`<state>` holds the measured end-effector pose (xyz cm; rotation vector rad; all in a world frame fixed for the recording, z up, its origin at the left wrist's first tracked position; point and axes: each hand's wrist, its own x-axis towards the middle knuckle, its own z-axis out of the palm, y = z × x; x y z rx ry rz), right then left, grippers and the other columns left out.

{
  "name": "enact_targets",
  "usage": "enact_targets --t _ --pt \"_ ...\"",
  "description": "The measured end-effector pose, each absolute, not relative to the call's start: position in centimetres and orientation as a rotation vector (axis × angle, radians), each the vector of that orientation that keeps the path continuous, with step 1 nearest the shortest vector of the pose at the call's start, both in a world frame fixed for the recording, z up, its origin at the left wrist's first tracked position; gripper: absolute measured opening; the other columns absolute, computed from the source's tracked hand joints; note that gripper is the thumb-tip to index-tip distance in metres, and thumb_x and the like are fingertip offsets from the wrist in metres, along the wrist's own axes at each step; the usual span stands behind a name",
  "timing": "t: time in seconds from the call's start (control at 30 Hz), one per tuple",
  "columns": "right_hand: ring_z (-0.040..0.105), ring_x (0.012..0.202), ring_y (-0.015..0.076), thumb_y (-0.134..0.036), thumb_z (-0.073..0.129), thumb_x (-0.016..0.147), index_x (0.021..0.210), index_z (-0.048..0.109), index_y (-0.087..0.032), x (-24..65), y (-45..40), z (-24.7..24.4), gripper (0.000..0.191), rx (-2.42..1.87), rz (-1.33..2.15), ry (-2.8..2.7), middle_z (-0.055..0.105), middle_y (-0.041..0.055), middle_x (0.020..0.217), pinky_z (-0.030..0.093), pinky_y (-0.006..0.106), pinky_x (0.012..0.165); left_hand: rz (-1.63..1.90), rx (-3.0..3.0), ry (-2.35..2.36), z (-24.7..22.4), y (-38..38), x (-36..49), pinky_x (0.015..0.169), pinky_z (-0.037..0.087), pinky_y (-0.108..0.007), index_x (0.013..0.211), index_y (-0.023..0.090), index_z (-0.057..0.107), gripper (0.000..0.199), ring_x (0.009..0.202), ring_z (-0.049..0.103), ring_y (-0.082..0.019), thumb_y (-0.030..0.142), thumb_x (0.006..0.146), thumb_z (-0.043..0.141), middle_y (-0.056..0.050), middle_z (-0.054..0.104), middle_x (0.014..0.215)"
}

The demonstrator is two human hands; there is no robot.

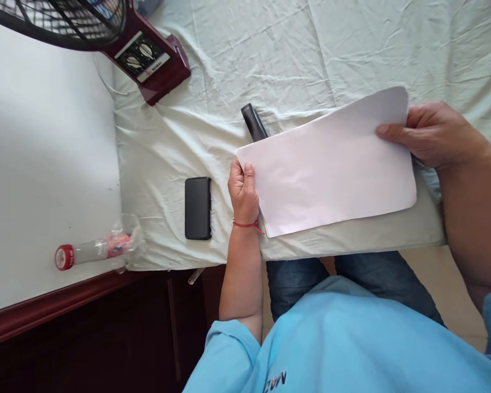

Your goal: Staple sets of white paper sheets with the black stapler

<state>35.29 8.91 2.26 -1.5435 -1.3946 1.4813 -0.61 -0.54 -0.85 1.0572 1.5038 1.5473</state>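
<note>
Holding plain white paper (331, 166) w/ both hands, in front of the body, at the near edge of a pale green cloth (159, 142). Gripping its L end w/ L hand (244, 191), fingers closed round the edge w/ thumb on top. Pinching near its upper R corner w/ R hand (437, 134), thumb flat on the upper face, other fingers closed in behind, partly hidden. Showing more than one layer at lower L; can't tell how many sheets.

Re: lettering: on fan (159, 38), upper L, w/ 2 knobs on its panel (142, 56), making out a brand strip, but too small & tilted to read for sure. On light blue T-shirt (331, 333), upside down at bottom of view, reading approx. "MA" + an unclear letter. On red/pink label (117, 245) of clear bottle (90, 251) w/ red cap, far L, can't read brand.

Also in view: black phone-like item (197, 208) on cloth, L of L hand; glossy black item (253, 120) poking out past paper's upper L edge, partly hidden; red string bracelet (245, 224) on L wrist.
</note>
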Motion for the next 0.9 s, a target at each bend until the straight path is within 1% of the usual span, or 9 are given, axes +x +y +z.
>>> enact_targets --t 0.1,0.17,0.27,0.37,0.53,0.63,0.73,0.83,0.9 --pt "0.072 0.075 0.0213 -0.054 0.086 0.084 0.092 0.08 -0.016 35.3 9.0 3.0 0.039 -1.595 1.614 -1.487 0.079 0.0112 0.093 0.064 0.039 0.064 1.578 1.131 1.57 -1.1 -0.3 -1.1 0.098 0.057 -0.031 0.135 0.031 0.067 0.058 0.101 0.071 -0.016 0.073 0.096 0.068 -0.002 0.072 0.11" --pt "0.07 0.072 0.0191 -0.053 0.085 0.086 0.092 0.08 -0.016 35.2 8.9 3.4 0.038 -1.601 1.671 -1.516 0.078 0.011 0.092 0.061 0.034 0.059 1.555 1.193 1.634 -1.3 -0.3 -1.4 0.1 0.057 -0.032 0.142 0.033 0.065 0.059 0.104 0.071 -0.017 0.072 0.098 0.066 -0.003 0.073 0.113" --pt "0.07 0.068 0.0177 -0.049 0.085 0.087 0.095 0.08 -0.016 34.8 8.8 3.5 0.034 -1.586 1.674 -1.44 0.079 0.0099 0.09 0.059 0.031 0.055 1.485 1.23 1.684 -1.5 -0.2 -1.6 0.102 0.056 -0.033 0.13 0.03 0.071 0.049 0.112 0.071 -0.02 0.068 0.102 0.062 -0.005 0.075 0.12" --pt "0.07 0.068 0.0159 -0.042 0.082 0.092 0.104 0.081 -0.017 34.2 8.6 3.1 0.028 -1.561 1.539 -1.343 0.079 0.0087 0.093 0.058 0.028 0.054 1.467 1.227 1.726 -1.6 -0.1 -1.7 0.098 0.056 -0.031 0.119 0.026 0.073 0.042 0.108 0.071 -0.02 0.064 0.103 0.062 -0.006 0.076 0.116" --pt "0.067 0.064 0.0124 -0.033 0.08 0.095 0.109 0.083 -0.017 34.1 8.8 3.1 0.022 -1.555 1.511 -1.343 0.078 0.0059 0.089 0.058 0.027 0.054 1.448 1.233 1.789 -1.5 0.2 -1.7 0.089 0.055 -0.029 0.126 0.023 0.072 0.046 0.093 0.07 -0.016 0.06 0.1 0.07 -0.003 0.073 0.097" --pt "0.066 0.06 0.0123 -0.036 0.082 0.094 0.11 0.083 -0.017 34.2 8.8 3.2 0.025 -1.557 1.565 -1.341 0.076 0.0048 0.084 0.057 0.027 0.051 1.434 1.221 1.783 -1.5 0.3 -1.6 0.084 0.054 -0.027 0.112 0.021 0.072 0.041 0.09 0.068 -0.015 0.059 0.099 0.071 -0.003 0.073 0.098" --pt "0.067 0.062 0.0126 -0.041 0.087 0.089 0.108 0.083 -0.017 34.0 8.8 3.3 0.031 -1.545 1.527 -1.302 0.077 0.0054 0.086 0.057 0.026 0.051 1.449 1.224 1.839 -1.5 0.4 -1.5 0.076 0.049 -0.025 0.098 0.02 0.069 0.036 0.079 0.062 -0.013 0.056 0.099 0.071 -0.001 0.067 0.086" --pt "0.067 0.066 0.0124 -0.05 0.089 0.085 0.105 0.084 -0.017 33.8 8.7 3.1 0.039 -1.543 1.419 -1.282 0.079 0.007 0.092 0.055 0.024 0.051 1.458 1.239 1.878 -1.4 0.5 -1.5 0.072 0.046 -0.024 0.093 0.02 0.066 0.033 0.074 0.057 -0.012 0.052 0.1 0.071 0.002 0.061 0.079" --pt "0.064 0.065 0.0114 -0.055 0.089 0.084 0.102 0.084 -0.016 33.8 8.6 2.9 0.044 -1.564 1.352 -1.288 0.077 0.0071 0.089 0.051 0.022 0.049 1.462 1.237 1.883 -1.3 0.6 -1.4 0.072 0.046 -0.024 0.093 0.02 0.065 0.031 0.074 0.057 -0.012 0.049 0.101 0.069 0.001 0.062 0.079"
